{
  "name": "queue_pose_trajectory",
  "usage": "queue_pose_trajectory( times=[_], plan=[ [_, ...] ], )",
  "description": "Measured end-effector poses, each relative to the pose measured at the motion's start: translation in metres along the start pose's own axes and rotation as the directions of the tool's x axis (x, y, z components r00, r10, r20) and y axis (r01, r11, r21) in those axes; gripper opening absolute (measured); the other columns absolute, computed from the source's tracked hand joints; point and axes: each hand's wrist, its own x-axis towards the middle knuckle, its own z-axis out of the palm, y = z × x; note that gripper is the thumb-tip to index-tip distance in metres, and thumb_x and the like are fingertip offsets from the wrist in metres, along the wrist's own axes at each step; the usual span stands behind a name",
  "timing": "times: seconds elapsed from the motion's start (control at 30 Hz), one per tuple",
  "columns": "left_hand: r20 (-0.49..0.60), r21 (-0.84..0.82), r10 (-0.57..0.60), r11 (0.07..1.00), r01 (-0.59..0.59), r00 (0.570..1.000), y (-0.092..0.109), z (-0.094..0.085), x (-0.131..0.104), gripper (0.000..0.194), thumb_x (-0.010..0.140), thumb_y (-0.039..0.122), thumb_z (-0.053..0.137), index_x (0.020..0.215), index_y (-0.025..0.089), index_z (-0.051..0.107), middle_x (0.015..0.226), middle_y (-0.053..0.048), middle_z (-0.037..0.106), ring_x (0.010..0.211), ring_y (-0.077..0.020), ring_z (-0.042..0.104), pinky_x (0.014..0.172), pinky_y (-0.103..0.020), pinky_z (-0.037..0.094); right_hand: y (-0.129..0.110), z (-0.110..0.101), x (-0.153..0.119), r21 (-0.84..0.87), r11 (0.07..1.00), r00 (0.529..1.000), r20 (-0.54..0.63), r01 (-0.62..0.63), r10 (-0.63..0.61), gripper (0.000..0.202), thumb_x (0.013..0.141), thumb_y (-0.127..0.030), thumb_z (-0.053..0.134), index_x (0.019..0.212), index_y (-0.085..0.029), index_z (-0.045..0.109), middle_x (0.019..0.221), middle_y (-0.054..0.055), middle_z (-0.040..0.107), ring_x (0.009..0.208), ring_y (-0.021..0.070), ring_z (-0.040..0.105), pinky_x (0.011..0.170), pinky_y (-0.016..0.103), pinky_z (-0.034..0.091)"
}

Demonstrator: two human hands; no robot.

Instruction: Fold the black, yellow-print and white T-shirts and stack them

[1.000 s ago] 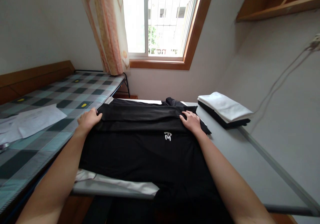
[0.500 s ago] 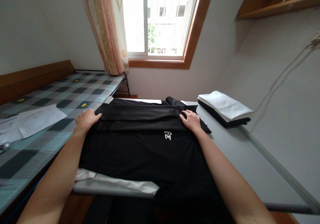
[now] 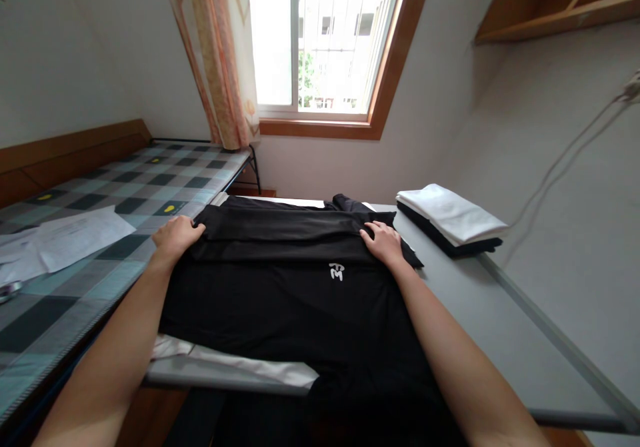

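Daylight from the window (image 3: 273,47) fell across a light grey table (image 3: 500,327), where a black garment (image 3: 290,300) lay spread with its far part arranged in long, fairly straight bands, as if layered there. The fabric nearer the person's body was broad and slightly rippled, and it ran down over the table's front edge on the right, so that looser portion seemed likelier to drag or crease than the bands. The left hand (image 3: 176,235) was at the garment's far left corner, its fingers curled and its thumb against the cloth; the right hand (image 3: 384,242) rested on the far right part, fingers loosely bent over the surface. Whether either hand had cloth pinched was impossible to tell. A small white print (image 3: 337,272) showed between the hands, on the nearer side of the bands. White fabric (image 3: 245,367) stuck out beneath the near left edge, and a dark bunch (image 3: 346,202) lay just beyond the far side. Folded white cloth (image 3: 453,215) sat on dark folded cloth to the right, apart from the right hand. Papers (image 3: 75,237) lay on the checked mattress (image 3: 115,194) at left, outside the working area.
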Motion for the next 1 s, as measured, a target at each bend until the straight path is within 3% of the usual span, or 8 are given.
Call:
queue_pose_trajectory(
  times=[0.3, 0.57, 0.87, 1.0],
  plan=[
    [0.029, -0.043, 0.028, 0.999, -0.027, 0.999, -0.0006, -0.0021, 0.0005, 0.046, 0.081, 0.052, 0.047, 0.106, 0.021, 0.069, 0.117, -0.016, 0.067, 0.108, -0.0372, 0.062, 0.084, -0.042, 0.05, 0.0008, 0.0014, 0.0003, -0.013, 1.0, 1.0, -0.007, 0.003, -0.003, 0.047, 0.094, -0.048, 0.043, 0.129, -0.022, 0.062, 0.141, 0.01, 0.054, 0.126, 0.0299, 0.048, 0.106, 0.045, 0.033],
    [0.026, 0.031, -0.001, 1.0, 0.001, 1.0, -0.0026, -0.0047, -0.0014, 0.052, 0.081, 0.055, 0.046, 0.113, 0.02, 0.068, 0.117, -0.021, 0.066, 0.108, -0.0424, 0.061, 0.083, -0.048, 0.049, 0.0004, 0.0007, 0.0002, -0.017, 1.0, 1.0, -0.003, 0.004, -0.004, 0.047, 0.094, -0.047, 0.043, 0.13, -0.022, 0.062, 0.141, 0.01, 0.054, 0.127, 0.0301, 0.048, 0.106, 0.045, 0.034],
    [0.059, 0.001, 0.055, 0.998, -0.055, 0.997, -0.0025, -0.0004, 0.0035, 0.051, 0.084, 0.055, 0.041, 0.112, 0.02, 0.065, 0.113, -0.017, 0.069, 0.105, -0.0373, 0.063, 0.079, -0.04, 0.051, 0.0004, 0.0018, 0.0001, -0.02, 1.0, 1.0, -0.014, 0.009, -0.01, 0.047, 0.094, -0.047, 0.043, 0.129, -0.021, 0.062, 0.141, 0.01, 0.054, 0.126, 0.0299, 0.048, 0.106, 0.045, 0.034],
    [0.059, 0.016, 0.039, 0.999, -0.04, 0.998, -0.0021, -0.0027, 0.0017, 0.052, 0.083, 0.057, 0.041, 0.112, 0.022, 0.065, 0.114, -0.017, 0.069, 0.106, -0.0385, 0.063, 0.08, -0.043, 0.05, 0.0011, 0.0026, 0.0005, -0.016, 1.0, 1.0, -0.016, 0.01, -0.01, 0.047, 0.094, -0.047, 0.043, 0.129, -0.021, 0.062, 0.141, 0.011, 0.054, 0.127, 0.0298, 0.048, 0.107, 0.045, 0.033]
  ],
)
